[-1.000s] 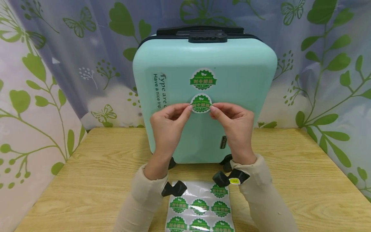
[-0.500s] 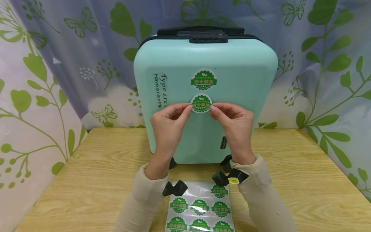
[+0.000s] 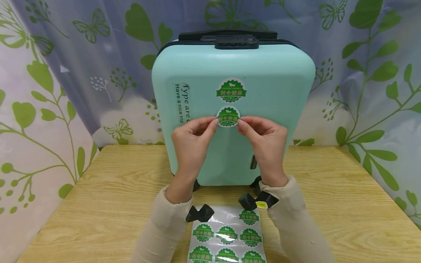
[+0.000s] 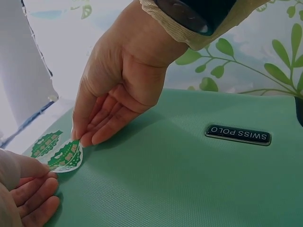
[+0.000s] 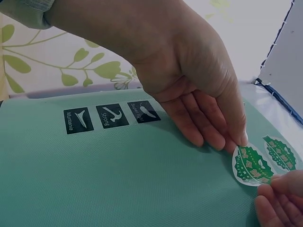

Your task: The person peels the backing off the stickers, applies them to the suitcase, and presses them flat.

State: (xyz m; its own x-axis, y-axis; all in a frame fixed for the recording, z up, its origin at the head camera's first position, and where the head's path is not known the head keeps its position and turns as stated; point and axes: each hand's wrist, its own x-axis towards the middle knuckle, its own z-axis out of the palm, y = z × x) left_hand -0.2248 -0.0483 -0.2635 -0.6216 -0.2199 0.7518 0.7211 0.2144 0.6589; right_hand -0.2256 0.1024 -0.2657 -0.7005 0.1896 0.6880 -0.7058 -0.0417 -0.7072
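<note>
A round green-and-white sticker (image 3: pixel 229 112) is held by its two sides against or just off the front of a mint-green suitcase (image 3: pixel 227 160). My left hand (image 3: pixel 192 144) pinches its left edge between thumb and forefinger. On the opposite edge, my right hand (image 3: pixel 268 144) does the same. Both wrist views show the sticker slightly bowed; whether its back touches the shell I cannot tell. Directly above it, a matching sticker (image 3: pixel 231 90) lies on the suitcase. The right wrist view catches the left hand (image 5: pixel 189 80) across the sticker; the left wrist view catches the right hand (image 4: pixel 118 80).
On the wooden table (image 3: pixel 108 204), a sticker sheet (image 3: pixel 227 223) lies between my forearms, with a bare strip at its top. The suitcase stands upright before a leaf-patterned curtain (image 3: pixel 125 91). Its front bears a SWISS POLO badge (image 4: pixel 238 134) and printed dark icons (image 5: pixel 112 115).
Both hands keep their pinch on the sticker, which has risen very slightly. My right wrist has shifted a little to the left.
</note>
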